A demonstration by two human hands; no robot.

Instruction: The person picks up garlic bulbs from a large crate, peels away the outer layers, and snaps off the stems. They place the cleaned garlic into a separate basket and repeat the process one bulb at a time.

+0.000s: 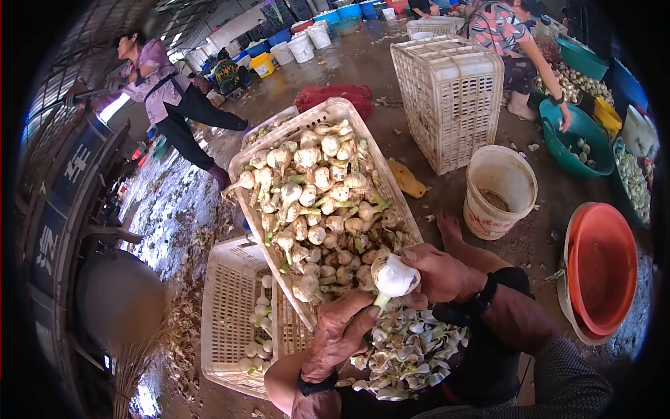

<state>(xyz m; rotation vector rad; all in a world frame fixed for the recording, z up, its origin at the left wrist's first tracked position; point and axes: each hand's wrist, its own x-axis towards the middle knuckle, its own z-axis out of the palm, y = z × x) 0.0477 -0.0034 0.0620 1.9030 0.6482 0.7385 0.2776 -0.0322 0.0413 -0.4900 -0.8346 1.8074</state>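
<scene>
A garlic bulb (pixel 396 278), white on most of its skin and brownish on one side, is held in front of my lap. My left hand (pixel 340 329) is closed around its green-white stem below. On the bulb's right side my right hand (pixel 444 274) grips with thumb and bent fingers; some fingertips are hidden. Beyond my hands, a tilted plastic crate (pixel 377 157) is heaped with unpeeled garlic (pixel 317 188). Cleaner white bulbs (pixel 262 325) lie in a lower crate (pixel 225 307). Loose peelings (pixel 412 353) are piled beneath my hands.
A white bucket (pixel 481 216) and stacked crates (pixel 447 105) stand ahead right. Red basins (pixel 606 272) sit at my right. A co-worker (pixel 499 35) reaches into a green basin (pixel 558 143). Another person (pixel 164 84) strides at left beside a blue metal side panel (pixel 66 188).
</scene>
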